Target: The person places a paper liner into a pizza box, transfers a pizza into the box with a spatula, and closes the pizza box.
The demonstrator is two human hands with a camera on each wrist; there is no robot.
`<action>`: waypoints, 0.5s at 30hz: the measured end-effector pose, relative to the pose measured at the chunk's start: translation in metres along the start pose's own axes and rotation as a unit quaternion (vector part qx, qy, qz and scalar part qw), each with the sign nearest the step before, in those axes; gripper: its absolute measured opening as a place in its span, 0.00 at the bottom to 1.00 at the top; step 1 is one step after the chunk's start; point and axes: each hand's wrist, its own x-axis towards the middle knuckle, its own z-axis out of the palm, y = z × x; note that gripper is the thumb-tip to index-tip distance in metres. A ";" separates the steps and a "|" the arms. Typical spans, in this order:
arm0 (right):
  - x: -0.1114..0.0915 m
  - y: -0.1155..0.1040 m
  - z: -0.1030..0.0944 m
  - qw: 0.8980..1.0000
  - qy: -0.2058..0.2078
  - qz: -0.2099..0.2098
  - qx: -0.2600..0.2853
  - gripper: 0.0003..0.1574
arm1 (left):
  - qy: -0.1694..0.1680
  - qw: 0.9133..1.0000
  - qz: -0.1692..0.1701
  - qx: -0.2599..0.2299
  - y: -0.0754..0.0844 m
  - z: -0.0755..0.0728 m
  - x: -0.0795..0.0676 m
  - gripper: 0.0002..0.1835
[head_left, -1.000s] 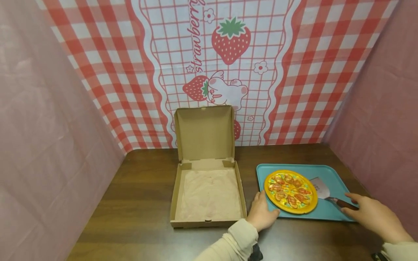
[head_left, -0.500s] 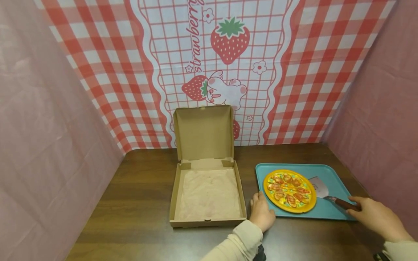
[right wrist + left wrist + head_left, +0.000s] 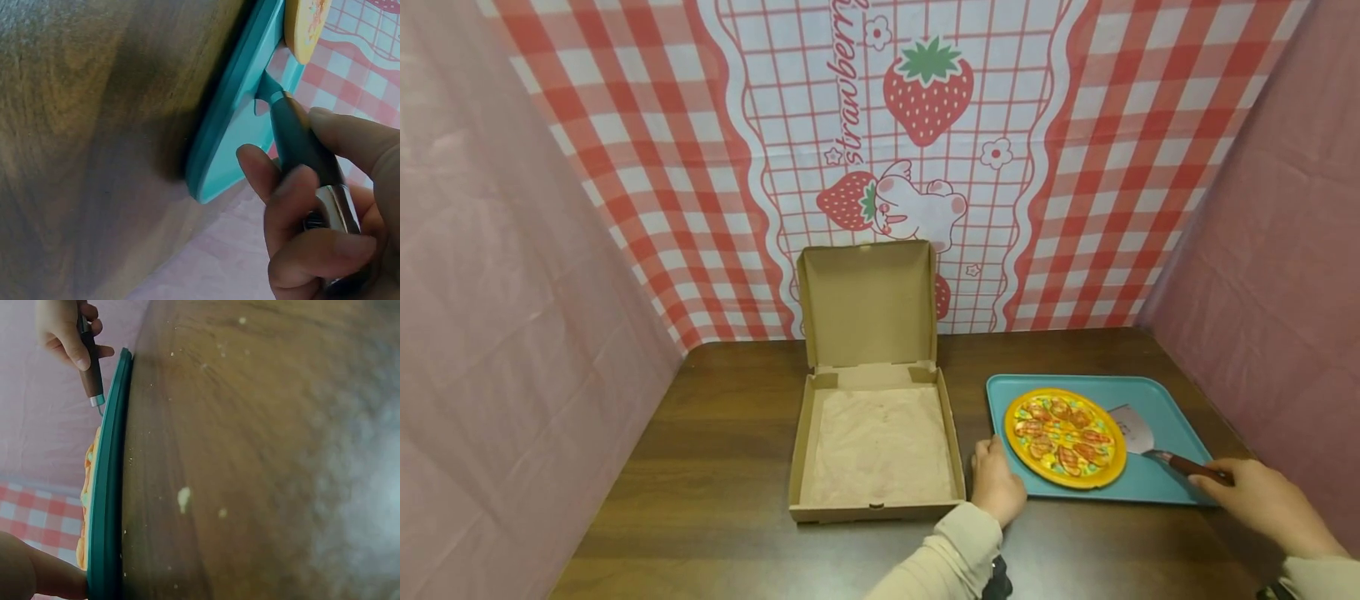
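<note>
I clamp the spatula (image 3: pixel 1183 467) by its handle in my right hand (image 3: pixel 1262 500), lower right of frame. Its blade meets the pizza's (image 3: pixel 1063 437) right edge on the tray (image 3: pixel 1150 482). My left hand (image 3: pixel 997 483) touches the tray's lower-left corner; whether it grips, I cannot tell. A lid-up box (image 3: pixel 871 308) stands at centre.

The head view looks forward and down from above, far enough back to hold the tray (image 3: pixel 1172 421) toward four o'clock. The left wrist view, low and rolled sideways, looks from close by along the tray's edge to the right hand (image 3: pixel 59 328) toward ten o'clock. The right wrist view, also rolled, shows that hand close up toward four o'clock, with the tray at one. All three share both.
</note>
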 end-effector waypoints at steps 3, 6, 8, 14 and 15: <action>0.001 0.004 0.002 1.000 0.018 0.000 0.006 0.27 | 0.001 1.000 0.004 -0.013 -0.002 -0.001 0.000 0.34; 0.001 0.008 0.004 0.999 0.041 0.002 0.009 0.29 | 0.004 1.000 0.016 -0.016 -0.004 -0.002 0.001 0.34; 0.002 0.010 0.004 0.998 0.056 0.000 0.009 0.30 | 0.007 1.000 0.024 -0.014 -0.006 -0.002 0.002 0.34; 0.002 0.010 0.002 0.997 0.078 0.004 0.007 0.31 | 0.008 1.000 0.025 -0.015 -0.008 -0.002 0.003 0.33; 0.002 0.010 0.001 0.997 0.081 0.006 0.008 0.31 | 0.006 1.000 0.023 -0.017 -0.008 -0.002 0.003 0.33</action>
